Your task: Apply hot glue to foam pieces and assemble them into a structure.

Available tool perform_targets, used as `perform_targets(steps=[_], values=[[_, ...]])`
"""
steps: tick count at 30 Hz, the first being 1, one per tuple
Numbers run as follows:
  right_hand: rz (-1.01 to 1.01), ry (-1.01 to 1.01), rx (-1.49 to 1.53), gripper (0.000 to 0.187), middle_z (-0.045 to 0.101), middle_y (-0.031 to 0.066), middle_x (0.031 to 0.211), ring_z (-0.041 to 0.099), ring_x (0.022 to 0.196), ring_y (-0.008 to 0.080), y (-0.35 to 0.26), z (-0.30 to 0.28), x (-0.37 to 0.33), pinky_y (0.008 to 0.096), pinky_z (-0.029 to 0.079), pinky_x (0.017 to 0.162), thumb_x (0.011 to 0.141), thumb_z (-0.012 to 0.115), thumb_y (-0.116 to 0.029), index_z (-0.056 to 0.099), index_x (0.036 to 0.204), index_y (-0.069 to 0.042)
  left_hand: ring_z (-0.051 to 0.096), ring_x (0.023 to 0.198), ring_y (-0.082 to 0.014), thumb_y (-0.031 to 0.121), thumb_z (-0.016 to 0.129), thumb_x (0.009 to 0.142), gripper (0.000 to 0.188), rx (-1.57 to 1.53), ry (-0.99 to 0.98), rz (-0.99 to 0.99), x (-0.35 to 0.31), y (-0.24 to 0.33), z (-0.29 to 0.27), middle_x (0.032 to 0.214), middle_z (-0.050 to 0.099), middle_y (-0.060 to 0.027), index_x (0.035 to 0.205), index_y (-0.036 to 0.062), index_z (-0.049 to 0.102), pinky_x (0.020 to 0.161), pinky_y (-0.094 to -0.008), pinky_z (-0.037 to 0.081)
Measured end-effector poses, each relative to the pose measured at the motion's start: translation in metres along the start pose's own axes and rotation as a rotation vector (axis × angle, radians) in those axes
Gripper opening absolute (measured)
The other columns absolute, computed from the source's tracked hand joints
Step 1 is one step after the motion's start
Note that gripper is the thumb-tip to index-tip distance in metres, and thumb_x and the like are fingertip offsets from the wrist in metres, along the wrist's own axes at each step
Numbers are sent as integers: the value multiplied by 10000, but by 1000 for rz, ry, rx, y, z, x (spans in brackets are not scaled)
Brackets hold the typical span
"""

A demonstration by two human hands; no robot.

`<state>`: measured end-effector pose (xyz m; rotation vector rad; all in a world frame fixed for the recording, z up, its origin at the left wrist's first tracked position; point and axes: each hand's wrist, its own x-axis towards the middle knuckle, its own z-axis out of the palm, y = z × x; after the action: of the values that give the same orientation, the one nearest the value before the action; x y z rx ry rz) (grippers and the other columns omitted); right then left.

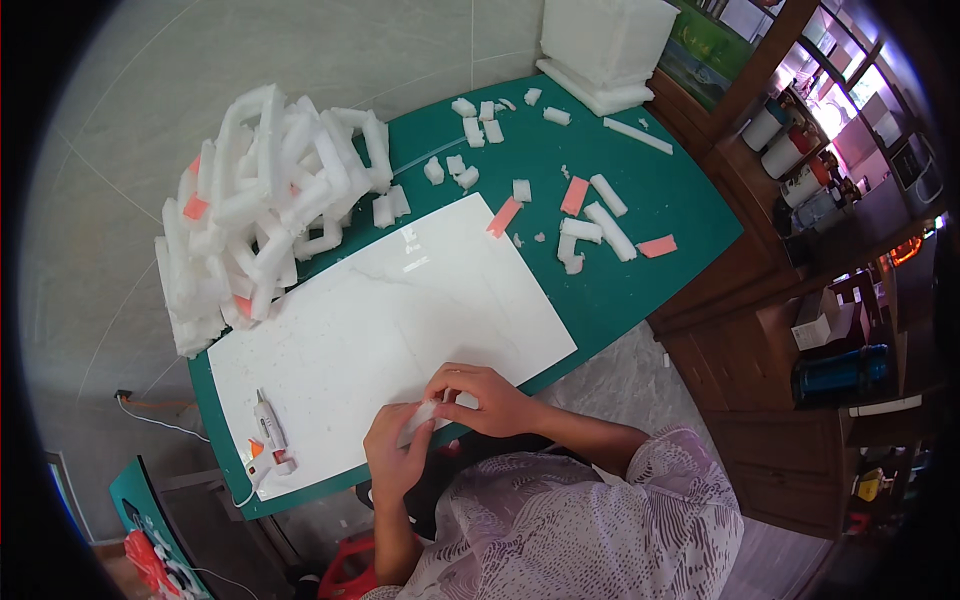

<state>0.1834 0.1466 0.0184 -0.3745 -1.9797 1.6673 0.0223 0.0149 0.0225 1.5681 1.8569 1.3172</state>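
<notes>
A white foam piece (417,424) was held at the near edge of the white board (400,290).
Fingers of the left hand (393,447) and right hand (488,398) were clamped on it; it looked light and crumbly, probably best gripped gently along its sides. No label or writing was readable.

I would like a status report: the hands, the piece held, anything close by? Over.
Left hand, right hand: both on white foam piece. Piece at near edge of white board. Glue gun on board's left end, apart from hands.
</notes>
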Motion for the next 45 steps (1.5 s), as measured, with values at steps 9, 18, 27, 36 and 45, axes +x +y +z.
perform_targets(steps=[9, 18, 27, 36, 45], values=[[-19, -92, -119, 231, 650, 90, 1087, 636, 969, 227, -11, -7, 3, 345, 516, 839, 928, 694, -104, 657, 1144, -29, 693, 866, -295, 29, 733, 836, 225, 17, 18, 39, 0, 3, 0, 958, 695, -171, 1051, -5, 676, 785, -347, 532], [-113, -249, -177, 225, 628, 75, 1117, 561, 1104, 279, -18, -15, 2, 390, 449, 979, 899, 690, -95, 660, 1121, -73, 645, 933, -156, 99, 665, 946, 186, -824, -304, -328, -9, -25, -14, 1040, 684, -75, 1090, -1, 603, 812, -312, 506], [-168, -341, -203, 410, 563, 121, 1274, 489, 1233, 309, -23, -12, 4, 398, 410, 1068, 900, 665, -63, 632, 1299, -155, 633, 953, -146, -26, 722, 850, 297, -1175, -269, -412, -19, -48, -6, 1054, 641, -72, 1068, 37, 531, 834, -282, 505], [41, 410, -613, 461, 623, 159, 1296, 565, 1227, 349, -1, -118, -5, 431, 427, 1064, 897, 676, -76, 593, 1350, -69, 682, 971, -228, -37, 681, 864, 477, -954, -56, -365, -18, -45, -23, 1108, 638, -95, 1313, -16, 522, 825, -382, 580], [295, 887, -1239, 474, 634, 204, 1197, 593, 1114, 396, 38, -224, -55, 468, 449, 990, 839, 712, -61, 601, 1300, -61, 704, 979, -305, -52, 669, 863, 388, -996, 8, -332, -15, -50, -22, 1192, 583, -119, 1207, 12, 500, 834, -437, 603]])
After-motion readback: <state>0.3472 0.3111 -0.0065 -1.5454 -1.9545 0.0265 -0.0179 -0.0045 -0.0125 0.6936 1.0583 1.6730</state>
